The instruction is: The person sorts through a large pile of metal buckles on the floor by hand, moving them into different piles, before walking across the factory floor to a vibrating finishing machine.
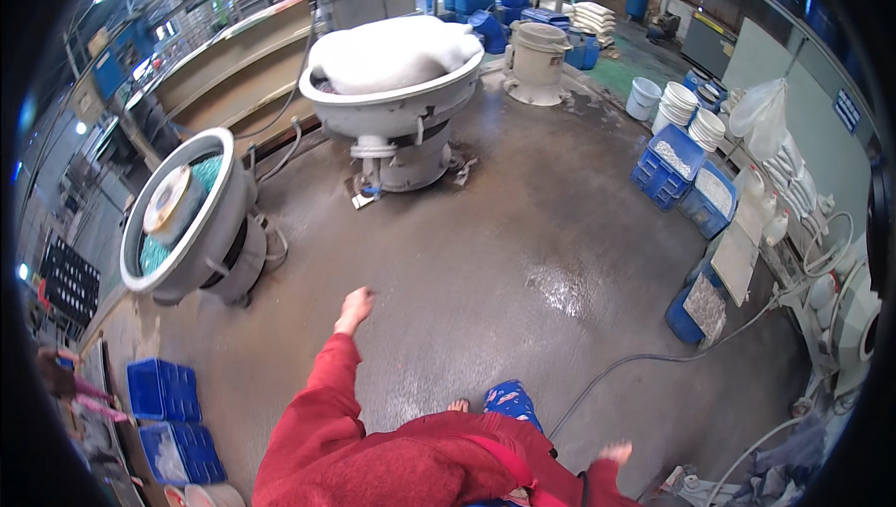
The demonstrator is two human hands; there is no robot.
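My left hand [355, 309] is held out ahead over the wet concrete floor [448, 255], at the end of a red sleeve. Its fingers look curled closed, and nothing shows in them. Low on the right, my right hand [616, 454] hangs beside my body, blurred, so its fingers cannot be read. Neither hand touches anything visible. The nearest machine to my left hand is a round grey vibratory bowl [241, 255] holding green media [207, 171] around a central hub [173, 206]. Farther off stands a bigger bowl machine [401, 115] with a white sheet or bag [397, 50] over its top.
Blue crates [163, 390] stand at the lower left. Along the right are blue bins [667, 171] of pale media, white buckets [677, 101] and a tilted bin [695, 311]. A dark hose [635, 356] crosses the floor near my right side. A grey drum-shaped base [537, 64] stands at the back.
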